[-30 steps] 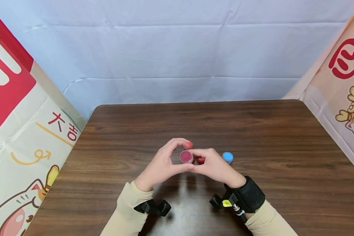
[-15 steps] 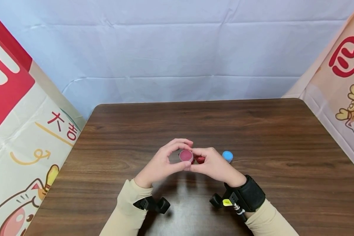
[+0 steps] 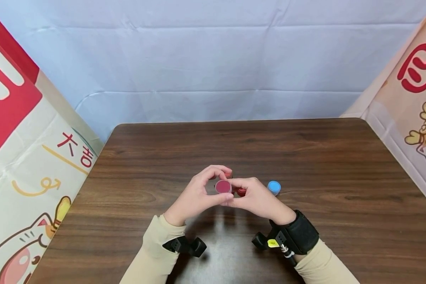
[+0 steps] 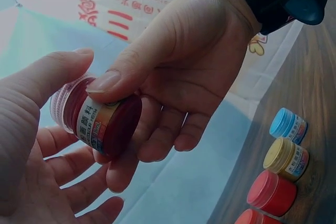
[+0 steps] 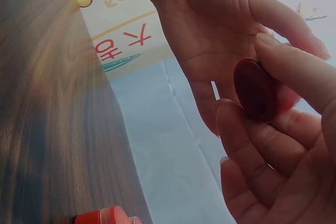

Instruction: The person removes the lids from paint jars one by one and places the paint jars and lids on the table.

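Brown table [image 3: 163, 157], pale cloth [image 3: 213, 59] at 12 o'clock. Around the held jar [image 3: 223, 186], a blue jar [image 3: 274, 187] stands at 3 o'clock; a red jar [image 3: 241, 193], closer, and a second red jar [image 3: 228, 174] at 1 o'clock are partly blocked by fingers. A gold jar [image 4: 286, 158] shows in the left wrist view. The held jar, labelled, dark red inside, is raised mid-table: the right hand [image 3: 259, 201] pinches its body, the left hand [image 3: 195, 195] curls thumb and finger round its clear lid [image 4: 60, 106], other fingers spread
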Demonstrator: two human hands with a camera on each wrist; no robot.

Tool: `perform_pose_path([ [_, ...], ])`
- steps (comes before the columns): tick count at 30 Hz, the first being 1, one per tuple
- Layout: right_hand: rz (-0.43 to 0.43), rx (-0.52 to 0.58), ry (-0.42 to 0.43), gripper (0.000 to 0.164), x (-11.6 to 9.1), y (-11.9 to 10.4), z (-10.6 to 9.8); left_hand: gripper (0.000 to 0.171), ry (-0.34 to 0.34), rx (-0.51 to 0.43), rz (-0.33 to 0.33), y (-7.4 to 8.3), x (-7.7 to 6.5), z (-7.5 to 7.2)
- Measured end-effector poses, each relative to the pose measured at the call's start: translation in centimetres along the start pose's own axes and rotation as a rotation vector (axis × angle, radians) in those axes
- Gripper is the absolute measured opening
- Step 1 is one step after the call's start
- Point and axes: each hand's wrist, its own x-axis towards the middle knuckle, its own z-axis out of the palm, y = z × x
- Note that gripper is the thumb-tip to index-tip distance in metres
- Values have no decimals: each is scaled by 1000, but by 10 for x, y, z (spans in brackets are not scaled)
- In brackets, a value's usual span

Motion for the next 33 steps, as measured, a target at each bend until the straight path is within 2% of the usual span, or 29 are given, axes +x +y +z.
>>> perform_pose_path([
  [10, 3, 17, -12, 26, 2, -1, 1, 25, 42, 7, 14, -2, 0, 3],
  [17, 8, 39, -20, 27, 3, 1, 0, 25, 68, 15, 28, -30, 1, 7],
  [19, -3, 46, -19, 27, 3, 2, -1, 25, 84, 11, 28, -34, 1, 7],
  [23, -15, 44, -21, 28, 4, 3, -1, 24, 141, -1, 7, -32, 2, 6],
  [30, 4, 24, -17, 45, 3, 5, -2, 23, 275, 60, -27, -34, 3, 0],
  [33, 14, 23, -19, 46, 2, 4, -2, 26, 322, 76, -44, -37, 3, -6],
])
